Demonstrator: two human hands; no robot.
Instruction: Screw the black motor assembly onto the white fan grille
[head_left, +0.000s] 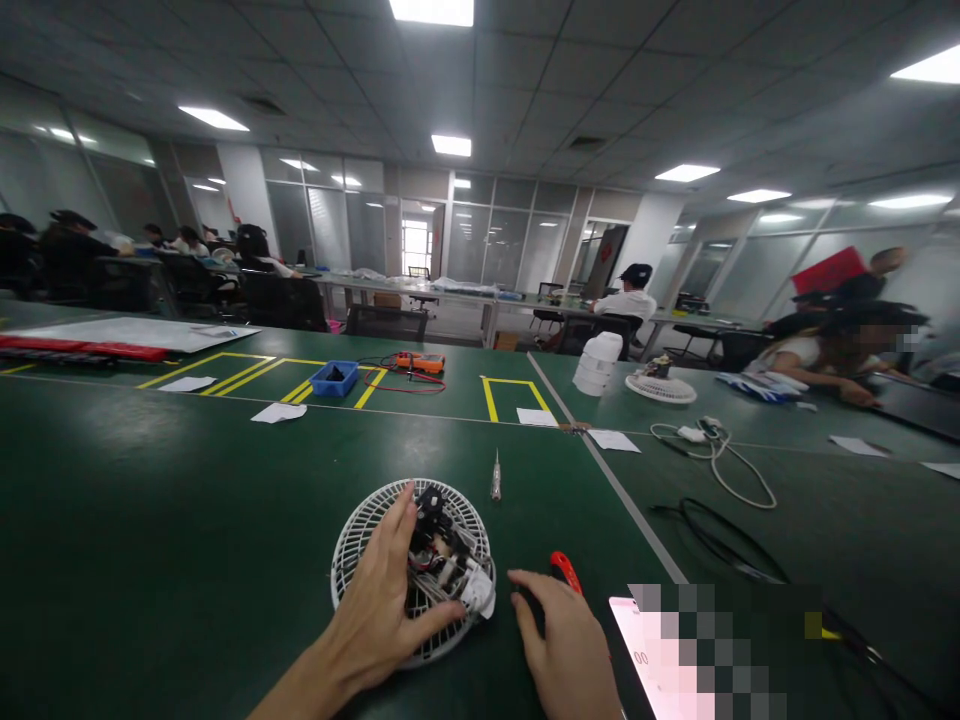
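A round white fan grille [358, 520] lies on the green table, with a motor and wiring assembly [435, 540] on it. My left hand [379, 600] rests over the grille's left side, fingers stretched and thumb spread apart, around the assembly. A white plastic part [478, 590] sits at the assembly's lower right. To the right of the grille, my right hand [562, 630] is low over the table with thumb and forefinger apart; its other fingers are partly hidden. A red-handled tool [565, 572] shows beyond and beside it, partly covered by the hand.
A clear-handled screwdriver [496, 478] lies beyond the grille. A phone [660, 660] is at lower right, near black cables [735, 545]. Farther back are a blue bin [334, 380], an orange multimeter [420, 362], white stacked parts [598, 365] and another fan grille [661, 388]. People sit around.
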